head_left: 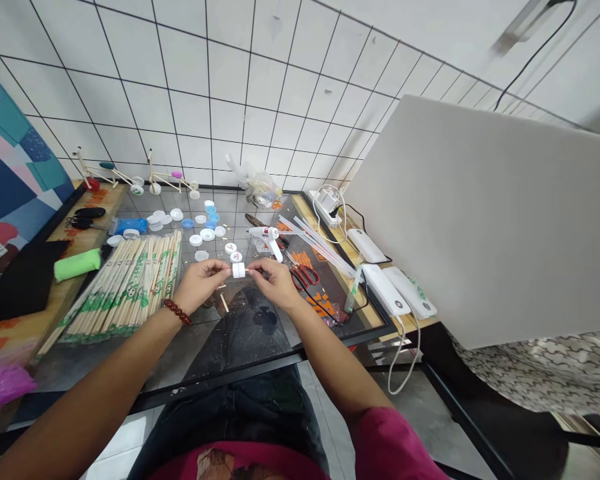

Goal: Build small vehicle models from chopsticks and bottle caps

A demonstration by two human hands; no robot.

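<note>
Over the glass tabletop, a pair of white bottle caps (239, 270) sits between my hands, pressed together on a short thin wooden stick. My left hand (201, 281) pinches at the left side of the caps; its fingertips mostly hide what they grip there. From the right, my right hand (274, 283) pinches the stick's end, a little of which shows beside the cap. Just beyond lie more white caps with printed tops (236, 257). A cut piece of wooden stick (224, 303) rests on the glass below my hands.
Left lies a pack of disposable chopsticks (120, 287), with green clay (77, 265) beside it. Loose caps (207, 235) are scattered behind. A white glue gun (267, 240), red-handled scissors (305, 277) and glue sticks (320, 243) lie right. Stick models (163, 179) stand by the wall.
</note>
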